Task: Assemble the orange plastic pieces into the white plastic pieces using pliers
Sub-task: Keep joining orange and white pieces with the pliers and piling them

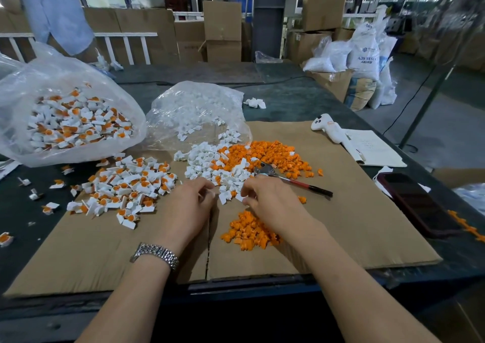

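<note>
Loose white pieces [210, 164] and orange pieces [273, 156] lie heaped together on the cardboard sheet [341, 224]. A smaller orange heap [246, 232] lies nearer me. My left hand [191, 203] has its fingers curled at the white heap's near edge and pinches a small white piece. My right hand [265, 198] is curled over white pieces beside it; what its fingertips hold is hidden. The pliers [294, 181], with a red and black handle, lie on the cardboard just beyond my right hand, untouched. Assembled white-and-orange pieces [126, 188] are piled to the left.
A clear bag of assembled pieces [65, 122] sits at the left and a bag of white pieces [194, 109] behind the heaps. A white toy-like object [328, 129], papers [372, 148] and a dark phone [417, 206] lie on the right. Another person stands at the far left.
</note>
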Demonstrator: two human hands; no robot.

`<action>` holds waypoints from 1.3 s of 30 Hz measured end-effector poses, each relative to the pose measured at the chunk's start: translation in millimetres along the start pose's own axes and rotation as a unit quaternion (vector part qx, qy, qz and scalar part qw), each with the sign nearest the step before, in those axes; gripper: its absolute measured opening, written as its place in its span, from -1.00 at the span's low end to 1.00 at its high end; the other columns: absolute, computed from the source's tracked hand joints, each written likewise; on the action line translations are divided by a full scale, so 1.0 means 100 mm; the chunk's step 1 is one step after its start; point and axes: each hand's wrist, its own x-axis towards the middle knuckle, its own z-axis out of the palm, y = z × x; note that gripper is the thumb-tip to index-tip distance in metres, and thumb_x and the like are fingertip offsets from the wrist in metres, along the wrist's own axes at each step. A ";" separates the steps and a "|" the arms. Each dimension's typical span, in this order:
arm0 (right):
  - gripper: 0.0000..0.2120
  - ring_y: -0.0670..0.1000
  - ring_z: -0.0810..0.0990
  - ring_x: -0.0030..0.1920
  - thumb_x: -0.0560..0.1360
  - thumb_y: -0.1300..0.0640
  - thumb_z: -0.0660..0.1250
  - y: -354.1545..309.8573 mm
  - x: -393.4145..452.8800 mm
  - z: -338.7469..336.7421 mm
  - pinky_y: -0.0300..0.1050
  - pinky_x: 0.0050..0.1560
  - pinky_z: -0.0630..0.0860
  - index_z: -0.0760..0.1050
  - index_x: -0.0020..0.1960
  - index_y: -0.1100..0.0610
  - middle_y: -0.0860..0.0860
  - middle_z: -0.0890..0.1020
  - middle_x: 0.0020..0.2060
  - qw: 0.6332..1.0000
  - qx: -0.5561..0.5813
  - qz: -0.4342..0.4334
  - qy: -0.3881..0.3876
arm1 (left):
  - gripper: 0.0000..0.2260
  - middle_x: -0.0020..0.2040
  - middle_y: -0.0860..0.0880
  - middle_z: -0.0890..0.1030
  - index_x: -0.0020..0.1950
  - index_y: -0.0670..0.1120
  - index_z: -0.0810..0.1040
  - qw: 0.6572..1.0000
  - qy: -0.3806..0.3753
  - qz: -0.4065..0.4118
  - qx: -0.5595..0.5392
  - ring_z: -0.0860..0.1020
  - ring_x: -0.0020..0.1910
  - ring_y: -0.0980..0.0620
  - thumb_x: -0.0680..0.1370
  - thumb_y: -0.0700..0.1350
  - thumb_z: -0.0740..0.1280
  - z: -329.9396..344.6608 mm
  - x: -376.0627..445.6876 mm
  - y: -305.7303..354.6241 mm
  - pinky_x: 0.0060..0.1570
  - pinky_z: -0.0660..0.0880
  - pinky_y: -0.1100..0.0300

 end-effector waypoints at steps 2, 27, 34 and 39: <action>-0.82 0.08 0.52 0.13 0.63 0.12 0.30 -0.06 0.08 0.07 0.03 0.13 0.49 0.56 0.20 0.08 0.06 0.56 0.09 0.999 -0.028 -0.018 0.022 | -0.85 0.03 0.07 0.69 0.14 0.07 0.68 0.997 0.004 -0.039 -0.066 0.63 -0.07 0.09 0.65 -0.09 0.34 -0.03 -0.02 0.02 -0.03 0.64 0.02; -0.89 0.00 0.59 -0.10 0.57 0.07 0.32 -0.12 0.34 0.23 -0.10 -0.12 0.50 0.58 -0.02 0.10 0.00 0.62 -0.10 0.987 0.046 0.053 0.145 | -0.82 -0.03 -0.23 0.73 0.00 -0.17 0.76 0.741 -0.058 -0.245 -0.622 0.72 -0.13 -0.06 0.42 -0.22 0.49 -0.19 -0.17 -0.05 -0.04 0.69 0.16; -0.92 0.01 0.63 -0.17 0.60 0.10 0.28 -0.12 0.32 0.10 0.06 -0.05 0.59 0.47 -0.02 0.11 0.01 0.63 -0.17 0.975 0.171 0.095 0.106 | -0.83 0.06 -0.21 0.73 0.01 -0.20 0.77 0.668 -0.099 -0.246 -0.695 0.74 0.01 -0.09 0.46 -0.28 0.44 -0.18 -0.15 -0.08 -0.10 0.65 0.25; -0.92 -0.07 0.70 -0.31 0.58 0.14 0.37 -0.13 0.25 0.00 -0.06 -0.24 0.62 0.48 -0.04 0.10 0.01 0.67 -0.26 0.944 0.304 0.076 0.102 | -0.83 0.04 -0.24 0.73 0.00 -0.22 0.77 0.654 -0.121 -0.242 -0.707 0.74 -0.05 -0.08 0.47 -0.29 0.42 -0.16 -0.17 -0.04 -0.13 0.66 0.24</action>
